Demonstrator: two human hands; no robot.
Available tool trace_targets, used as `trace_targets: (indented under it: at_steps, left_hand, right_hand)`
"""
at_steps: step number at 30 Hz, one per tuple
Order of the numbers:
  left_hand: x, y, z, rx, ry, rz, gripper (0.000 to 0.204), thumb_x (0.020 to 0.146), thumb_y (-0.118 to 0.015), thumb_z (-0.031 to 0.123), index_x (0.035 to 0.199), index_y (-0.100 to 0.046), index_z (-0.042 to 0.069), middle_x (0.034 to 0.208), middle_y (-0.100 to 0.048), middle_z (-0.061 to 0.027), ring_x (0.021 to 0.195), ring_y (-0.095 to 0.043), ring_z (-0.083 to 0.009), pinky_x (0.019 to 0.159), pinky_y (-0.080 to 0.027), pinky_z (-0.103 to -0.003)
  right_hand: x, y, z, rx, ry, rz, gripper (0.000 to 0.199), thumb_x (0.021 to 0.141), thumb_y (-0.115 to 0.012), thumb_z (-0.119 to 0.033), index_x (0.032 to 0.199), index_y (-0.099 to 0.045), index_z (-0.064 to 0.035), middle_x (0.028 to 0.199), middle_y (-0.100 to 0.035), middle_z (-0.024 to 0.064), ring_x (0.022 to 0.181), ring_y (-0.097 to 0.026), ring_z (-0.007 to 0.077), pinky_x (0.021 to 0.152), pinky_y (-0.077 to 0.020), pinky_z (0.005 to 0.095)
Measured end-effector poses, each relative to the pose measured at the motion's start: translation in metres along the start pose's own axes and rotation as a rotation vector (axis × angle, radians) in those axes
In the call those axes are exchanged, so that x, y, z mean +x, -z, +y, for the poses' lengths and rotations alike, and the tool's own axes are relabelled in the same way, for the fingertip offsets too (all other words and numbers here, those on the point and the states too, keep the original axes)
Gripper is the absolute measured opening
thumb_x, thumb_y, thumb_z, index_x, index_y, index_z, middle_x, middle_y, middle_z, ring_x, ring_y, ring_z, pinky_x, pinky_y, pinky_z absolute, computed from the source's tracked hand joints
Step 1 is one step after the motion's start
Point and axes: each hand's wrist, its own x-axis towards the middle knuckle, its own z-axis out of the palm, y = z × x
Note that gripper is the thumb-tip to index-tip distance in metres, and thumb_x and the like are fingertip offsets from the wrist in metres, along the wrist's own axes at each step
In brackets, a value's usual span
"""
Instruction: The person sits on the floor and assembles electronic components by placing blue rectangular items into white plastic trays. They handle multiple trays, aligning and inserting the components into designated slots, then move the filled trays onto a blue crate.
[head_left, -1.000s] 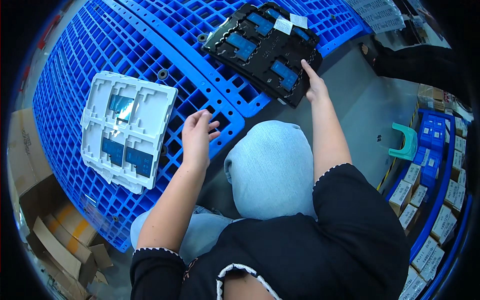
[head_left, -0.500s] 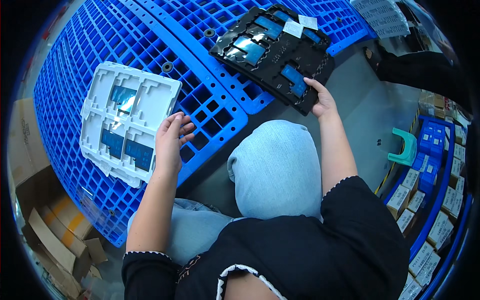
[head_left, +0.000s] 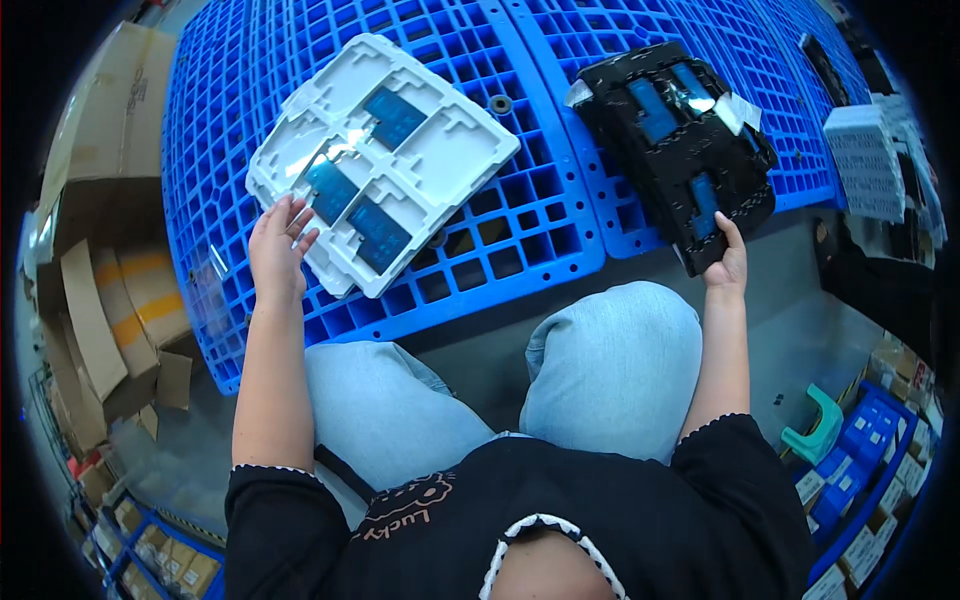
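My left hand (head_left: 280, 245) is beside the near left edge of a white moulded plastic tray (head_left: 455, 160), its fingers loosely bent and apart, with nothing seen in them. In the tray's shaped pockets lie an upper flat blue piece (head_left: 395, 118), a lower-left blue piece (head_left: 330, 190) and a lower-right blue piece (head_left: 378, 237); other pockets hold none. On the right, my right hand (head_left: 730, 262) grips the near edge of a black moulded tray (head_left: 655, 180), thumb on top. Its other fingers are mostly hidden. Several blue pieces (head_left: 705, 205) sit in that tray, with white slips (head_left: 738, 112) on it.
Both trays are on blue plastic grid pallets (head_left: 500, 240). Cardboard boxes (head_left: 110, 300) stand at the left. A stack of white sheets (head_left: 865, 165), a person's dark-clothed limb (head_left: 880, 290), a green stool (head_left: 818, 425) and a blue rack with boxes (head_left: 870, 450) are at the right.
The view has turned. My left hand has gone from the white tray's right side to its left side, fingers more spread. My right hand still holds the black tray's near edge.
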Motion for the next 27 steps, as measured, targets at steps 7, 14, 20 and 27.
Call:
trace_targets:
  at_steps: [7, 14, 20, 27]
  left_hand:
    - [0.021, 0.021, -0.008, 0.053, -0.114, 0.084, 0.032, 0.090, -0.055, 0.027, 0.112, -0.052, 0.003, 0.104, -0.059, -0.0066, 0.094, -0.057, -0.0167, 0.075, -0.047, -0.032]
    - [0.013, -0.012, -0.006, 0.305, -0.355, -0.024, 0.036, 0.090, -0.055, 0.026, 0.116, -0.053, 0.001, 0.109, -0.059, -0.0083, 0.098, -0.056, -0.0144, 0.077, -0.044, -0.026]
    - [0.001, -0.089, 0.003, 0.353, -0.503, -0.249, 0.034, 0.090, -0.054, 0.024, 0.112, -0.056, -0.003, 0.104, -0.060, -0.0115, 0.094, -0.059, -0.0175, 0.077, -0.048, -0.027]
    - [0.019, -0.237, -0.018, 0.483, -0.269, -0.500, 0.037, 0.087, -0.055, 0.023, 0.110, -0.056, -0.006, 0.102, -0.061, -0.0145, 0.089, -0.061, -0.0210, 0.074, -0.052, -0.031]
  right_hand:
    - [0.044, 0.004, 0.000, -0.131, -0.095, -0.022, 0.028, 0.078, -0.064, -0.008, 0.103, -0.057, 0.0034, 0.100, -0.063, 0.0170, 0.091, -0.063, 0.0311, 0.082, -0.0526, 0.0461]
    - [0.039, -0.002, 0.013, -0.155, 0.004, 0.056, 0.028, 0.075, -0.068, -0.008, 0.101, -0.059, -0.0002, 0.098, -0.063, 0.0140, 0.088, -0.063, 0.0295, 0.079, -0.0538, 0.0441]
    - [0.029, -0.008, 0.018, -0.201, -0.020, 0.079, 0.029, 0.075, -0.070, -0.010, 0.101, -0.059, -0.0011, 0.098, -0.064, 0.0116, 0.089, -0.063, 0.0283, 0.080, -0.0531, 0.0436]
    - [0.004, -0.035, -0.004, -0.935, -0.145, 0.238, 0.066, 0.074, -0.068, -0.040, 0.107, -0.052, 0.0142, 0.094, -0.062, 0.0290, 0.076, -0.065, 0.0389, 0.061, -0.0551, 0.0463]
